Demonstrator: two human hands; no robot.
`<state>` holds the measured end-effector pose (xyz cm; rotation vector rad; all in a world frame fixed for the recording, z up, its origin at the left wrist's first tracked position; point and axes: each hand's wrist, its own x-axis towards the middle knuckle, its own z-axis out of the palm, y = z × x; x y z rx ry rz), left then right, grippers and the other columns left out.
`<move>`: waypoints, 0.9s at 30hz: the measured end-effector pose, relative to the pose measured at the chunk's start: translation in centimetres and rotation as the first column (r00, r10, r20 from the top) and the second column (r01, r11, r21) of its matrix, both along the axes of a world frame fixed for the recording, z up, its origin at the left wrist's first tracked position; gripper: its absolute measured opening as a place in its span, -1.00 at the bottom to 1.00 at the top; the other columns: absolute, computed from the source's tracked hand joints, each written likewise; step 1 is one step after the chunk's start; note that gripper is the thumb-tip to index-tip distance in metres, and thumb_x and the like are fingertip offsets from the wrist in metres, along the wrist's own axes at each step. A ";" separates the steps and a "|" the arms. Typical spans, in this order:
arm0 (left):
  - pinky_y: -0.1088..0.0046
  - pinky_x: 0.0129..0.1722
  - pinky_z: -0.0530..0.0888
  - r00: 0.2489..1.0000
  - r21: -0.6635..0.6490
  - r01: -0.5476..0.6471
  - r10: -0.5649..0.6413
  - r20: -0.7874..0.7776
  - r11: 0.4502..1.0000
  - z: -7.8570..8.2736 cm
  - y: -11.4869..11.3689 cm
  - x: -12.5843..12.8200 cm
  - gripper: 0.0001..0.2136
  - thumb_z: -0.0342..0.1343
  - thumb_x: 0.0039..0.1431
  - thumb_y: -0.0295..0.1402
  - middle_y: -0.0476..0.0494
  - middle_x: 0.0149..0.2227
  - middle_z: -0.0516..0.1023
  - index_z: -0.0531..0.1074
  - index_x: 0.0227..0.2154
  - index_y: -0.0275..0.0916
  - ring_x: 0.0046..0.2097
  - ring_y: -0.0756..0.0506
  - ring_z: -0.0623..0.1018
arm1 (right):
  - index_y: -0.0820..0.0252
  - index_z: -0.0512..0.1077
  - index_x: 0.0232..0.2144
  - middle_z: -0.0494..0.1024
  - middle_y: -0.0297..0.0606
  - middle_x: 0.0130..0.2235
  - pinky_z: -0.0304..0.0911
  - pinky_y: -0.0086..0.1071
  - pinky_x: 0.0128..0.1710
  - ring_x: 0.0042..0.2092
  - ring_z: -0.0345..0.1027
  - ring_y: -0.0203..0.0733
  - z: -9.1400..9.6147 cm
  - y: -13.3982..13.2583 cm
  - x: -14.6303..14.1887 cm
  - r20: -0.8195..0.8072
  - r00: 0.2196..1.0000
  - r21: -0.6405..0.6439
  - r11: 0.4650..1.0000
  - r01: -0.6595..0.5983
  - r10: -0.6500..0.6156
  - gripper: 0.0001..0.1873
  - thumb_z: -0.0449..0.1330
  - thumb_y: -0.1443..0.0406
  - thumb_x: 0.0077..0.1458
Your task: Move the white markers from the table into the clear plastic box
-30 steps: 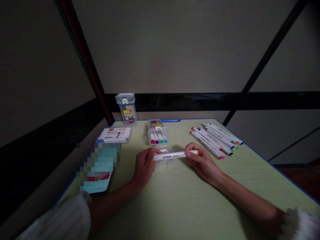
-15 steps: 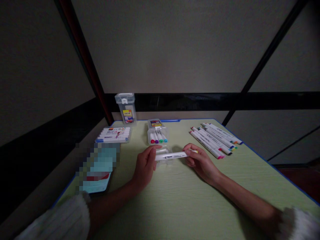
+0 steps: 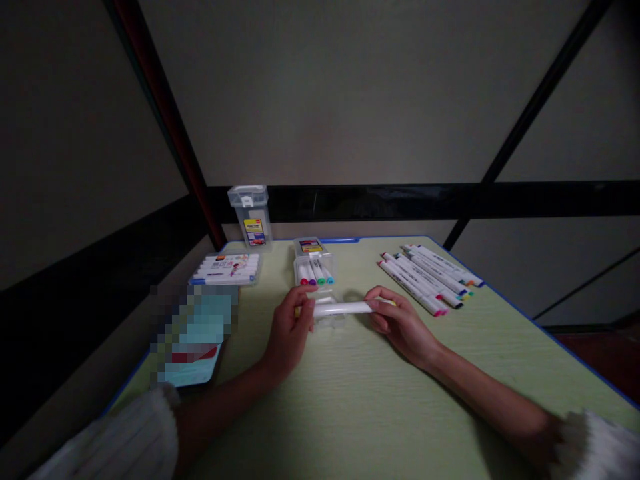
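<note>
A white marker with yellow ends lies level just above the pale green table. My left hand pinches its left end and my right hand grips its right end, so both hands are closed on it. Just behind the marker lies an open clear plastic case with several markers inside, their coloured caps facing me. Under the marker sits the case's clear lid, partly hidden.
A row of several loose markers lies at the right back. A flat pack of markers and an upright clear box stand at the left back. A blurred-out object rests near the table's left edge.
The marker has been turned about its length so its printed label no longer shows. My left fingers have closed further over its left end. Both hands stay in place.
</note>
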<state>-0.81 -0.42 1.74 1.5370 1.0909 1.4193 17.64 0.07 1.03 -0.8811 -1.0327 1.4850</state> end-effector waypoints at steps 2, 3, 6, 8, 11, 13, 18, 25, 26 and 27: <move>0.60 -0.59 0.23 1.000 0.017 -0.002 0.002 -0.001 1.000 -0.2 0.0 -0.1 -0.84 -0.04 0.09 -0.33 0.10 -0.57 0.28 0.34 -0.29 -0.26 -0.59 0.08 0.29 | 0.20 0.34 -0.55 0.12 -0.53 -0.77 -0.31 -0.43 -0.64 -0.67 -0.16 -0.45 0.0 0.0 0.0 0.003 1.000 0.001 1.000 0.006 -0.006 -0.85 0.25 0.27 -0.16; 0.60 -0.59 0.23 1.000 0.024 -0.001 0.001 -0.002 1.000 -0.2 0.1 -0.1 -0.84 -0.04 0.09 -0.33 0.10 -0.57 0.28 0.33 -0.29 -0.25 -0.58 0.08 0.29 | 0.20 0.34 -0.56 0.12 -0.53 -0.77 -0.31 -0.43 -0.64 -0.67 -0.16 -0.44 0.0 0.0 0.0 0.006 1.000 -0.001 1.000 0.010 -0.010 -0.85 0.25 0.27 -0.16; 0.59 -0.58 0.23 1.000 0.035 -0.001 0.002 -0.011 0.999 -0.3 0.1 -0.1 -0.86 -0.04 0.09 -0.35 0.11 -0.56 0.27 0.32 -0.29 -0.25 -0.58 0.08 0.29 | 0.20 0.34 -0.57 0.12 -0.53 -0.77 -0.31 -0.43 -0.64 -0.68 -0.16 -0.44 0.1 0.1 -0.1 0.007 1.000 -0.005 1.000 0.012 -0.012 -0.84 0.26 0.26 -0.17; 0.59 -0.57 0.23 1.000 0.035 0.004 -0.003 -0.019 0.999 -0.3 0.1 -0.1 -0.87 -0.04 0.09 -0.35 0.11 -0.57 0.27 0.31 -0.30 -0.25 -0.58 0.08 0.30 | 0.21 0.35 -0.57 0.12 -0.52 -0.77 -0.31 -0.43 -0.64 -0.67 -0.16 -0.44 0.0 0.1 -0.1 0.005 1.000 -0.006 1.000 0.012 -0.012 -0.84 0.26 0.27 -0.18; 0.59 -0.56 0.25 1.000 0.032 0.005 -0.005 -0.015 0.999 -0.3 0.2 -0.1 -0.88 -0.04 0.08 -0.36 0.11 -0.56 0.28 0.31 -0.32 -0.25 -0.57 0.08 0.30 | 0.21 0.35 -0.57 0.12 -0.52 -0.77 -0.31 -0.43 -0.63 -0.67 -0.15 -0.44 0.0 0.0 0.0 -0.003 1.000 -0.011 1.000 0.009 -0.009 -0.85 0.25 0.28 -0.18; 0.59 -0.55 0.25 1.000 0.031 0.002 -0.001 -0.013 1.000 -0.4 0.2 -0.1 -0.88 -0.04 0.08 -0.36 0.10 -0.56 0.28 0.30 -0.32 -0.25 -0.57 0.08 0.31 | 0.21 0.35 -0.58 0.12 -0.52 -0.76 -0.31 -0.43 -0.63 -0.66 -0.15 -0.44 0.0 -0.1 0.0 -0.005 1.000 -0.014 1.000 0.009 -0.009 -0.86 0.25 0.28 -0.18; 0.59 -0.55 0.24 1.000 0.041 -0.004 0.005 -0.024 0.999 -0.5 0.2 -0.1 -0.88 -0.04 0.10 -0.33 0.10 -0.57 0.28 0.31 -0.34 -0.23 -0.57 0.07 0.30 | 0.21 0.34 -0.59 0.12 -0.52 -0.77 -0.31 -0.43 -0.63 -0.66 -0.14 -0.44 0.2 0.0 0.0 0.004 1.000 -0.025 1.000 0.019 -0.019 -0.85 0.26 0.28 -0.19; 0.57 -0.56 0.19 0.997 0.020 0.025 -0.023 -0.078 0.999 -0.5 0.3 -0.2 -0.75 -0.10 0.14 -0.27 0.08 -0.66 0.21 0.39 -0.49 -0.28 -0.58 0.06 0.24 | 0.20 0.34 -0.59 0.13 -0.50 -0.76 -0.27 -0.44 -0.65 -0.67 -0.14 -0.43 0.1 0.1 -0.2 0.030 0.999 0.014 1.000 0.017 -0.018 -0.81 0.23 0.21 -0.15; 0.57 -0.57 0.18 0.998 0.011 0.018 -0.018 -0.057 1.000 -0.6 0.3 -0.2 -0.73 -0.10 0.15 -0.24 0.09 -0.67 0.19 0.40 -0.49 -0.28 -0.59 0.06 0.23 | 0.20 0.35 -0.58 0.14 -0.48 -0.75 -0.24 -0.44 -0.66 -0.67 -0.12 -0.42 0.3 0.2 -0.1 0.033 0.999 0.033 0.999 0.016 -0.017 -0.80 0.20 0.19 -0.12; 0.58 -0.58 0.17 1.000 -0.003 0.009 -0.009 -0.023 1.000 -0.7 0.4 -0.3 -0.72 -0.10 0.15 -0.22 0.09 -0.67 0.19 0.41 -0.47 -0.29 -0.59 0.06 0.23 | 0.19 0.36 -0.57 0.16 -0.46 -0.74 -0.20 -0.44 -0.66 -0.66 -0.09 -0.40 0.5 0.4 0.1 0.039 0.999 0.060 0.998 0.023 -0.025 -0.79 0.17 0.16 -0.08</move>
